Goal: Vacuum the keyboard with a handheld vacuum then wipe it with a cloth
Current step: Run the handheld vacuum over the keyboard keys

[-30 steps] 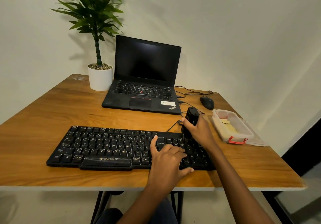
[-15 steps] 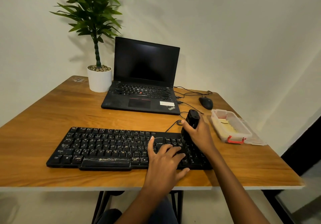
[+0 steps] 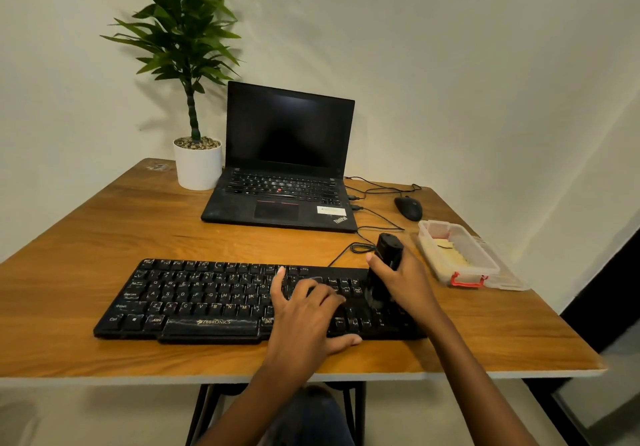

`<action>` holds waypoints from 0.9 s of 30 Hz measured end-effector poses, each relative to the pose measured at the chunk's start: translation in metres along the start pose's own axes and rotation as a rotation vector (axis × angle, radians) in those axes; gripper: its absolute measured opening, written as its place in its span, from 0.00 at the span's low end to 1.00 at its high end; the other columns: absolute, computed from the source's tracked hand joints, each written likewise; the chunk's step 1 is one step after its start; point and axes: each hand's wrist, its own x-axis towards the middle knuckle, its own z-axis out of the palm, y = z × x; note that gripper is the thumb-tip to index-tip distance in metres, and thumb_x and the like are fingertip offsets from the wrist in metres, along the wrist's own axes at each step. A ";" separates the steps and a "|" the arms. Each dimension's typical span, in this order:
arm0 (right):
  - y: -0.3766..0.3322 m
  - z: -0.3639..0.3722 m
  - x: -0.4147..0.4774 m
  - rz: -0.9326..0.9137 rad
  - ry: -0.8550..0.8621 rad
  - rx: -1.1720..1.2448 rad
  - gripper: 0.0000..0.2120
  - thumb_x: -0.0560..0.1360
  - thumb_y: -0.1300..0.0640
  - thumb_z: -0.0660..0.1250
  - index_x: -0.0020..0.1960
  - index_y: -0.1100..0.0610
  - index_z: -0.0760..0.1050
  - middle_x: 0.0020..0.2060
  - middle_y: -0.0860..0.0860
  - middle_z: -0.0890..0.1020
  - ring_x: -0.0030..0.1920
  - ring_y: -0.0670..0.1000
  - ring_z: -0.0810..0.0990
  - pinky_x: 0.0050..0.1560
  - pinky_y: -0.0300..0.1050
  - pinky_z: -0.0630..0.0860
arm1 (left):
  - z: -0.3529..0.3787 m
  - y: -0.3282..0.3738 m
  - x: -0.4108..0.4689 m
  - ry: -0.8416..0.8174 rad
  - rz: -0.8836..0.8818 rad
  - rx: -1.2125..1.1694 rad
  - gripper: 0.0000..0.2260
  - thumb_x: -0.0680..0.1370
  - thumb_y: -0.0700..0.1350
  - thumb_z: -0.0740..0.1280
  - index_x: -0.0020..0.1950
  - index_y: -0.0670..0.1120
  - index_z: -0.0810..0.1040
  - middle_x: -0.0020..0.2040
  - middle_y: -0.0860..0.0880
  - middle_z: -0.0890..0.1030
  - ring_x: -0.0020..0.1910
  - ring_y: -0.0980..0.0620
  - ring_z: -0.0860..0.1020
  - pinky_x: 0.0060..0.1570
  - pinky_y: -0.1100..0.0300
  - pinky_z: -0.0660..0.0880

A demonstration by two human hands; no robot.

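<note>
A person's right hand (image 3: 407,283) grips a black handheld vacuum (image 3: 386,265) upright over the right end of a black keyboard (image 3: 214,298) near the table's (image 3: 104,231) front edge; its nozzle is lost against the dark keys. The left hand (image 3: 304,314) rests flat, fingers spread, on the keys just beside it, hiding several.

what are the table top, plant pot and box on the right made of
Table top: wood or wood-look laminate, grain lines, slight sheen. Pot: smooth matte white, ceramic or plastic, cannot tell. Box: clear plastic, see-through walls, red latch.
</note>
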 end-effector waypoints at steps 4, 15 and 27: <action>0.001 0.015 0.030 -0.015 0.095 0.010 0.15 0.74 0.50 0.67 0.57 0.54 0.69 0.42 0.44 0.75 0.46 0.47 0.75 0.45 0.40 0.72 | -0.001 -0.006 -0.002 -0.013 -0.004 0.003 0.27 0.68 0.73 0.54 0.43 0.56 0.83 0.43 0.60 0.79 0.49 0.55 0.78 0.68 0.41 0.46; -0.003 -0.005 -0.047 0.009 0.004 0.039 0.09 0.74 0.55 0.67 0.51 0.49 0.70 0.40 0.40 0.76 0.42 0.37 0.75 0.37 0.30 0.71 | -0.001 -0.005 -0.001 -0.007 -0.003 0.039 0.28 0.68 0.73 0.52 0.41 0.55 0.83 0.42 0.59 0.80 0.50 0.54 0.78 0.68 0.40 0.46; -0.001 0.008 -0.046 0.022 0.058 0.158 0.04 0.73 0.57 0.68 0.45 0.52 0.72 0.39 0.50 0.79 0.42 0.46 0.78 0.41 0.40 0.75 | 0.000 -0.006 0.000 -0.020 -0.001 0.023 0.27 0.67 0.72 0.53 0.41 0.55 0.83 0.43 0.59 0.79 0.51 0.53 0.78 0.67 0.40 0.47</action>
